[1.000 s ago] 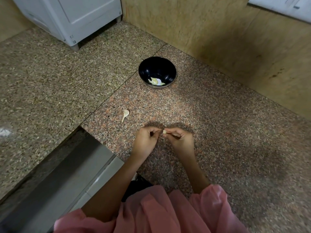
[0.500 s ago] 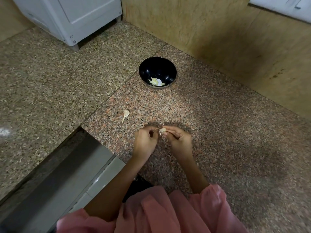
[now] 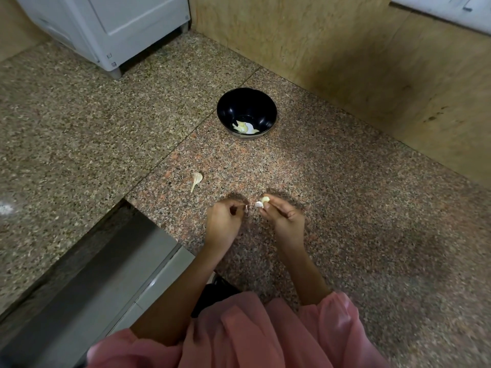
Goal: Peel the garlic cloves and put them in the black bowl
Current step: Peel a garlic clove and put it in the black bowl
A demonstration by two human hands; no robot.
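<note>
Counter: speckled granite is being used as the work surface; everything in the task is lying on it or being held just above it.
Black bowl: is standing upright at the far side, well apart from the hands; pale pieces are lying in its bottom, judged to be cloves already peeled, though whether any skin is mixed in cannot be told.
Right hand: is closed in a fingertip pinch around the garlic clove, which is being held just above the counter, near the person's edge.
Left hand: is curled shut, with a small sliver of skin apparently being pinched at the fingertips; it is being held just beside the right hand, not touching it.
Clove in hand: yellowish flesh is showing at the top; a white flap of skin is hanging at its lower end, so peeling is judged partly done.
Loose clove: is lying alone on the counter between hands and bowl, with its tail pointing toward the person; judged unpeeled and waiting.
Progress: some cloves are judged done; one is being peeled; at least one is being left for later.
</note>
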